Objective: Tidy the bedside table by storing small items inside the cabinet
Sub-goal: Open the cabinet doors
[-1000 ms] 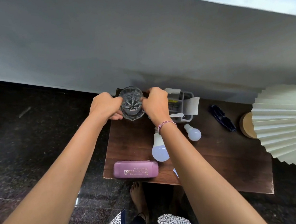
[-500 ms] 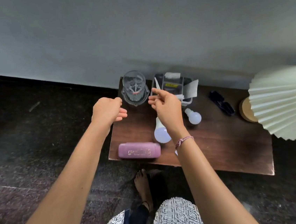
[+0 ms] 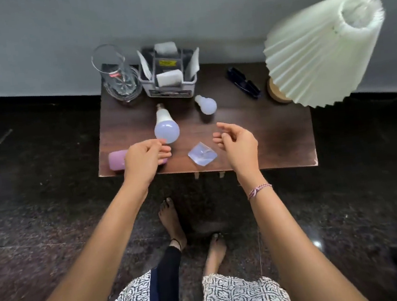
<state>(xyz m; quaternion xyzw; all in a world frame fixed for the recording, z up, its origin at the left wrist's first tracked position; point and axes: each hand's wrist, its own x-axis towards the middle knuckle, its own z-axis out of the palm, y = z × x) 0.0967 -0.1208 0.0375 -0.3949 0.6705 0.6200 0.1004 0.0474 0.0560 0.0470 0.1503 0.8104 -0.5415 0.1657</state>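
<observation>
Bedside table (image 3: 277,139) seen from above. Left hand (image 3: 142,160), loosely curled and empty, hovers over a pink case (image 3: 116,160) at 7 o'clock. Right hand (image 3: 237,143) hangs open and empty. Large bulb (image 3: 166,126), centre-left, looks light, slippery, fragile; best cupped around its globe.

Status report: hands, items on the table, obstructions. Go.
Left hand empty, over the pink case. Right hand open, empty, above the table. Two bulbs, clear packet, sunglasses not yet stored. Nothing blocking.
</observation>
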